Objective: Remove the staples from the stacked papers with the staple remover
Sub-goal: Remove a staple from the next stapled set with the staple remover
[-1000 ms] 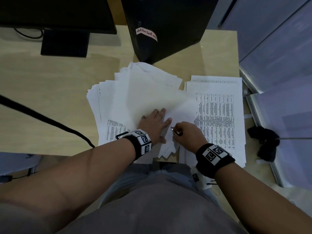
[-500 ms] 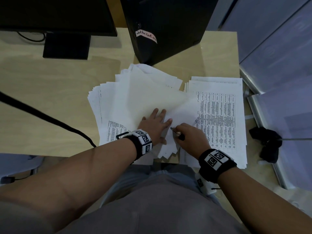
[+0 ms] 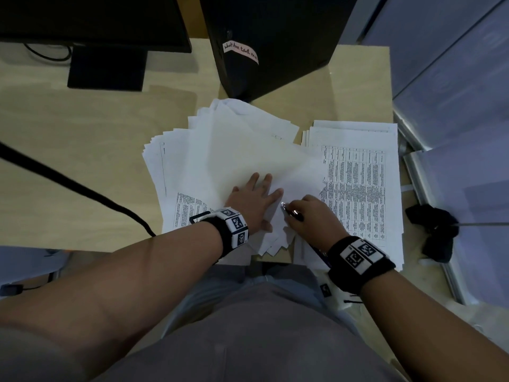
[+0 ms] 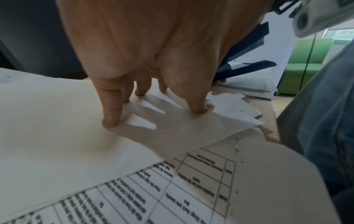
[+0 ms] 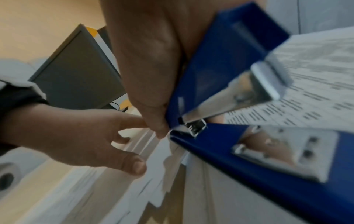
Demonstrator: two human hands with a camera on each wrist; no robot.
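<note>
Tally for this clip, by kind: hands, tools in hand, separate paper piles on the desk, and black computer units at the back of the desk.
Hands: 2 (left hand, right hand)
Staple remover: 1
Paper piles: 2 (fanned pile, printed stack)
Black computer units: 2 (monitor, tower)
Total: 7

- A light wood bench (image 3: pixel 82 150) fills the head view under dim, even light.
- A black monitor (image 3: pixel 91 20) on its stand (image 3: pixel 107 68) sits at the far left.
- A black computer tower (image 3: pixel 272 42) bears a handwritten label (image 3: pixel 240 52).
- Frosted glass partition panels (image 3: pixel 451 86) run along the right.
- A green sofa (image 4: pixel 304 63) shows beyond in the left wrist view.
</note>
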